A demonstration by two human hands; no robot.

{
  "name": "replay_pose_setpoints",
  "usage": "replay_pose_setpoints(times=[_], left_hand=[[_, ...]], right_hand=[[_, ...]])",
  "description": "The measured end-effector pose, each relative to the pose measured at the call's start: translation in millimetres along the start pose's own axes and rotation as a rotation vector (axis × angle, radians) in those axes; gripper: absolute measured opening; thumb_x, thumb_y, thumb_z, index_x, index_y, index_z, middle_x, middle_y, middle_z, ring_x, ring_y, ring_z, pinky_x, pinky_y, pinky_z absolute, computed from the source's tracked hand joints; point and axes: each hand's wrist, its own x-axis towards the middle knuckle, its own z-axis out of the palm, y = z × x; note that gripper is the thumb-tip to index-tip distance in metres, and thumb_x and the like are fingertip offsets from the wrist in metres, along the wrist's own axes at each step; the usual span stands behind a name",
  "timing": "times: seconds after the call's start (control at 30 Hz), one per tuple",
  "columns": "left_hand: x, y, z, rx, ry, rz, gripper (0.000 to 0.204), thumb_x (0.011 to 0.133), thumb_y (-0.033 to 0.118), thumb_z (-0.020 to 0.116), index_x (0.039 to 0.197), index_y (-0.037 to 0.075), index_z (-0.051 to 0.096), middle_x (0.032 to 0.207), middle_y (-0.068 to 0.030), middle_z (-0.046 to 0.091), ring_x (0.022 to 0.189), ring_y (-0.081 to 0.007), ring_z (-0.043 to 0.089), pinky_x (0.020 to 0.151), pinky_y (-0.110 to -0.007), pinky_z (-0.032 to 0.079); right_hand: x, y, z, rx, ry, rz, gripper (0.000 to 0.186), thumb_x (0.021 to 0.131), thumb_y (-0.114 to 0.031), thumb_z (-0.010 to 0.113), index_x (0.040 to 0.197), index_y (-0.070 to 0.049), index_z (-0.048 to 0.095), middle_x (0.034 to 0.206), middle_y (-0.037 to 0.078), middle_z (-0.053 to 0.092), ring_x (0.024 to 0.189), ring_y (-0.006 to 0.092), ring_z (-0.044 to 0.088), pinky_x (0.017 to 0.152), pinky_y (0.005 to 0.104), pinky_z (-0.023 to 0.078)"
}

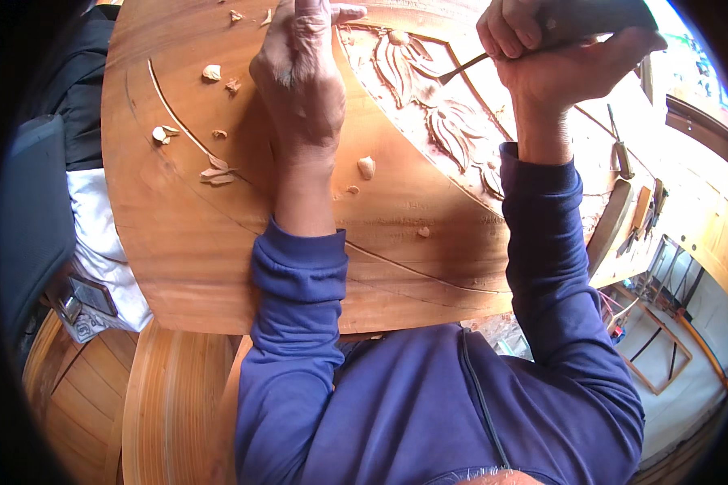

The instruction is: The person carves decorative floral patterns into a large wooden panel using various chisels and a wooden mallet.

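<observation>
My right hand is closed around the dark handle of a carving chisel. The chisel's thin shaft slants down to the left, and its tip meets the carved floral relief of flowers and petals. Left of the carving, my left hand is over the wooden board with one digit stretched to the right. Nothing shows in that hand, though some of its fingers are cut off by the upper edge. A curved groove and faint drawn lines run across the board.
Wood chips lie scattered over the board. On the right are several hand tools, among them a chisel and a long wooden piece. A dark chair and white cloth stand at the left, beside a wooden bench.
</observation>
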Motion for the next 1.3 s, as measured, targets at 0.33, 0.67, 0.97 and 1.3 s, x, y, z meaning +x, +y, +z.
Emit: replay_pose_setpoints(times=[0.33, 0.67, 0.97, 1.3], left_hand=[[0.7, -5.6, 3.1, -0.078, 0.028, 0.037, 0.049, 0.114, 0.033, 0.038, 0.127, -0.005, 0.065, 0.099, -0.0175, 0.074, 0.092, -0.0218, 0.072, 0.090, -0.032, 0.051], [-2.4, 7.2, 8.3, -0.039, 0.047, -0.029, 0.050, 0.114, 0.037, 0.039, 0.124, -0.004, 0.066, 0.091, -0.0144, 0.072, 0.092, -0.0219, 0.071, 0.090, -0.032, 0.051], [-2.3, 7.3, 5.2, 0.002, 0.047, -0.024, 0.054, 0.113, 0.041, 0.040, 0.122, -0.004, 0.067, 0.090, -0.0143, 0.073, 0.090, -0.0222, 0.072, 0.086, -0.033, 0.052], [-1.6, -5.8, 3.8, -0.110, 0.008, 0.084, 0.056, 0.113, 0.042, 0.040, 0.122, -0.006, 0.067, 0.089, -0.0145, 0.073, 0.090, -0.0218, 0.072, 0.086, -0.033, 0.053]], right_hand=[[-4.7, -15.7, 45.2, -0.458, 0.530, -0.227, 0.067, 0.106, -0.067, 0.038, 0.074, -0.010, 0.054, 0.052, -0.001, 0.038, 0.038, 0.0111, 0.034, 0.035, 0.0258, 0.029], [-57.7, -28.0, 29.3, -0.285, 0.400, -0.203, 0.072, 0.095, -0.075, 0.053, 0.103, -0.004, 0.065, 0.068, 0.007, 0.055, 0.058, 0.0217, 0.054, 0.056, 0.0397, 0.047], [-69.0, -15.2, 12.2, -0.183, 0.240, -0.259, 0.077, 0.096, -0.080, 0.044, 0.096, -0.007, 0.068, 0.068, 0.007, 0.054, 0.059, 0.0194, 0.051, 0.053, 0.0360, 0.041], [-71.2, -6.7, 22.2, -0.247, 0.217, -0.356, 0.085, 0.093, -0.086, 0.037, 0.097, -0.007, 0.067, 0.067, 0.005, 0.051, 0.056, 0.0173, 0.047, 0.049, 0.0325, 0.036]])
